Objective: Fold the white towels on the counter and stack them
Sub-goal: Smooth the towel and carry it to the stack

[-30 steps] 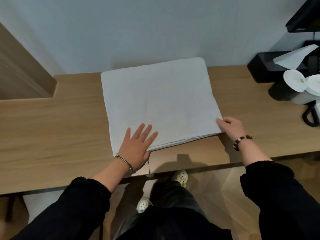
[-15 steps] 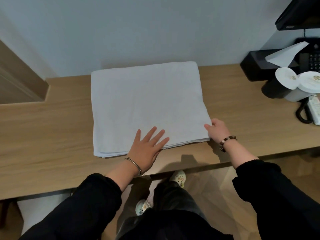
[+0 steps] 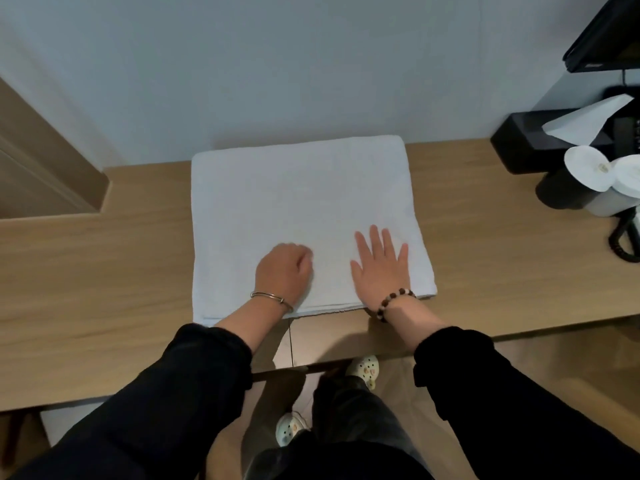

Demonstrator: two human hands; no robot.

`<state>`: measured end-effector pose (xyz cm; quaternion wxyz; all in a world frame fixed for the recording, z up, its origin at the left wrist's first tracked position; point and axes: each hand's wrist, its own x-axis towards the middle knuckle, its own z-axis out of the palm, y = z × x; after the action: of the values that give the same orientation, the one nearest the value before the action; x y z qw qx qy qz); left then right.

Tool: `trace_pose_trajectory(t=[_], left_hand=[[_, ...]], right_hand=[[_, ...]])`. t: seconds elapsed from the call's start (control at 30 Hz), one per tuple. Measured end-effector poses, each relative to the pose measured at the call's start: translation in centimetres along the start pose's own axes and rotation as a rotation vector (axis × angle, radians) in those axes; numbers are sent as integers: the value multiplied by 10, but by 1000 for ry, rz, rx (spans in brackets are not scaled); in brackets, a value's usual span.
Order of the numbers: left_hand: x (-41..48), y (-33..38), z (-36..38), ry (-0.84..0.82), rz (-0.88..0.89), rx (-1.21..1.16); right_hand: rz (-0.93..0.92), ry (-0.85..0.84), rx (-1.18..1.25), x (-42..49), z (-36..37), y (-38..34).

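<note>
A white towel (image 3: 298,195), folded into a thick flat rectangle, lies on the wooden counter (image 3: 104,271) against the wall. Its layered edges face me at the front. My left hand (image 3: 282,271) rests on the towel's front middle with the fingers curled under, and no cloth is visibly bunched in it. My right hand (image 3: 381,268) lies flat on the towel's front right part with the fingers spread. No other towel is in view.
At the right end of the counter stand a black tissue box (image 3: 530,140), two cups with white lids (image 3: 585,181) and a black telephone with a coiled cord (image 3: 623,237). A dark screen (image 3: 606,39) hangs above them. A wooden panel (image 3: 34,168) rises at the left.
My right hand left the towel's front right corner and now lies flat on top. My left hand moved further onto the towel and curled its fingers.
</note>
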<state>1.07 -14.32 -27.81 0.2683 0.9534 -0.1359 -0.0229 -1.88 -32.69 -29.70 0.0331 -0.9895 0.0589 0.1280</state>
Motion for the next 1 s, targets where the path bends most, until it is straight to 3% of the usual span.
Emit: trace_pose_trajectory(t=[0.03, 0.17, 0.37, 0.5, 0.63, 0.77, 0.87, 0.93, 1.0], left_hand=[[9, -4, 2, 27, -5, 101], [8, -33, 18, -206, -43, 417], [-16, -56, 11, -265, -34, 487], [-30, -42, 1, -341, -93, 500], [33, -4, -21, -187, -91, 453], [113, 21, -18, -65, 61, 391], [139, 24, 8, -184, 188, 489], [133, 17, 32, -254, 246, 496], [123, 10, 47, -221, 269, 458]], right_hand=[[6, -1, -20, 0, 6, 2], [-33, 38, -48, 0, 13, 18], [101, 86, -12, -11, 14, 35], [109, 26, -5, -14, 6, 32], [85, 300, 263, 17, -33, 41], [317, 411, 748, 94, -77, 59], [522, 130, 981, 149, -104, 78], [520, -122, 1023, 178, -113, 86], [515, -257, 1174, 199, -116, 91]])
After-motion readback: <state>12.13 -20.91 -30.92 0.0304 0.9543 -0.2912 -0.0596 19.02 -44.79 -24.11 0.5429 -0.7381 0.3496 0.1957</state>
